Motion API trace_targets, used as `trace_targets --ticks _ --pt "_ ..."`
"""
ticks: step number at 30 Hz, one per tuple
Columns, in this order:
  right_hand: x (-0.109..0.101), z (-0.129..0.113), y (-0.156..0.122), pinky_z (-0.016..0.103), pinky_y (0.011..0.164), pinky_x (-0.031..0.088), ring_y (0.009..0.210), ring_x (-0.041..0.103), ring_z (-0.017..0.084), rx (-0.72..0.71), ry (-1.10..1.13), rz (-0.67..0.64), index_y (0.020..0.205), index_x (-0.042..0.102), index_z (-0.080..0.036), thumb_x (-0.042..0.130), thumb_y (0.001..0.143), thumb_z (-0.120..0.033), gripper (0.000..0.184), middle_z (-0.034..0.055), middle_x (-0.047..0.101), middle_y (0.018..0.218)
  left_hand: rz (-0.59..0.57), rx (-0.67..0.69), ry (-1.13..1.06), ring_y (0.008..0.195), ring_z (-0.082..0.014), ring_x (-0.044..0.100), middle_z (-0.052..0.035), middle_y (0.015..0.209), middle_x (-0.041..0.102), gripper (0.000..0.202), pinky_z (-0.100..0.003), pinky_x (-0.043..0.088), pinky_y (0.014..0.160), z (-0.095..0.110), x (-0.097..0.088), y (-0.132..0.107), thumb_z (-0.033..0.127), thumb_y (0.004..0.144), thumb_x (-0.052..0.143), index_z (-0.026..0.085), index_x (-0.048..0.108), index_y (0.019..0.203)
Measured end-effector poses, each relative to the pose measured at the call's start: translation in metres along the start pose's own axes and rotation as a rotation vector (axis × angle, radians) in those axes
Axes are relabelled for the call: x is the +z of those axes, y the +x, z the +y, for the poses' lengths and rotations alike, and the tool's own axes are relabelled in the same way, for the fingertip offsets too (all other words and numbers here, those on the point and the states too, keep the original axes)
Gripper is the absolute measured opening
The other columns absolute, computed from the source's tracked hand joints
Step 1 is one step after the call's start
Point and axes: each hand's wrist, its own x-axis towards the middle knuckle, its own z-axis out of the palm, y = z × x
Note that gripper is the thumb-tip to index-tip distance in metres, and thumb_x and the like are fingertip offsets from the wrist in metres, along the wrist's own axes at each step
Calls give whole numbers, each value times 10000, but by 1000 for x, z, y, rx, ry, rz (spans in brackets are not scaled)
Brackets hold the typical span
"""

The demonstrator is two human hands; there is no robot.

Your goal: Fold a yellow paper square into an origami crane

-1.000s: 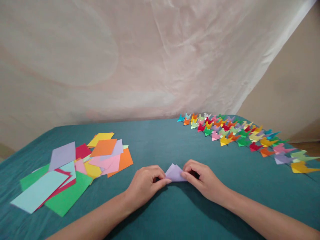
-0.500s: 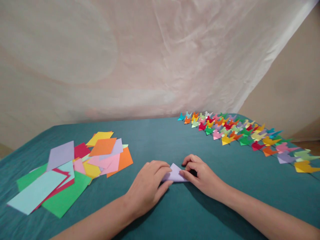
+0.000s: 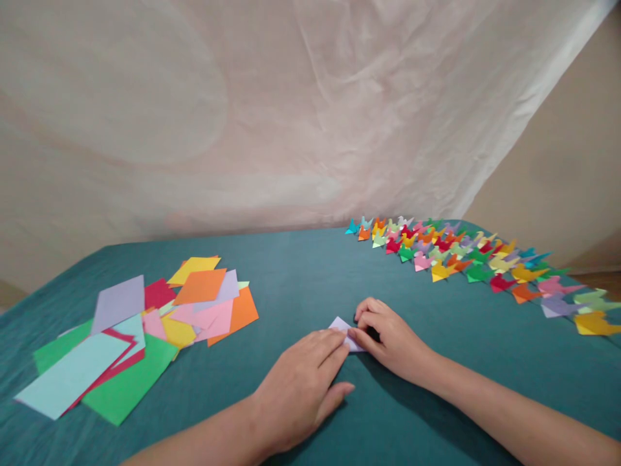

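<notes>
A small folded lilac paper (image 3: 339, 324) lies on the teal tablecloth (image 3: 301, 278) in front of me. My left hand (image 3: 303, 385) lies flat over its left part, fingers stretched out and pressing down, so most of the paper is hidden. My right hand (image 3: 388, 336) rests at its right side, fingers curled and pinching the paper's edge against the cloth.
A loose heap of coloured paper sheets (image 3: 136, 330) covers the left of the table. Rows of several folded paper birds (image 3: 466, 259) run along the far right edge. A pale cloth backdrop (image 3: 272, 110) hangs behind the table.
My left hand has slid right and over the lilac paper, going from a pinch to a flat press. The right hand has barely moved.
</notes>
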Motion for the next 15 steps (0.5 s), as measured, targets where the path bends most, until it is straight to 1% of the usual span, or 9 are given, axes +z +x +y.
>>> trace_targets --ticks 6,11,15 --pt "0 -1 1 308 716 410 794 503 167 14 13 28 679 507 -181 563 844 -191 175 38 524 838 13 -5 11 1248 -256 435 -132 1355 469 470 -424 394 1031 2 3 -2 360 890 496 123 445 1292" --pt "1 -2 1 313 712 414 784 501 168 20 -2 29 681 500 -183 564 839 -185 170 36 524 829 -22 -24 5 1256 -246 428 -121 1365 460 471 -405 384 1041 2 2 -1 375 902 472 130 436 1303" --pt "0 -2 1 314 704 420 781 503 173 15 -15 29 679 497 -185 570 831 -182 168 38 526 822 -34 -25 -4 1257 -254 425 -130 1363 461 477 -410 383 1039 2 1 0 383 902 471 124 438 1301"
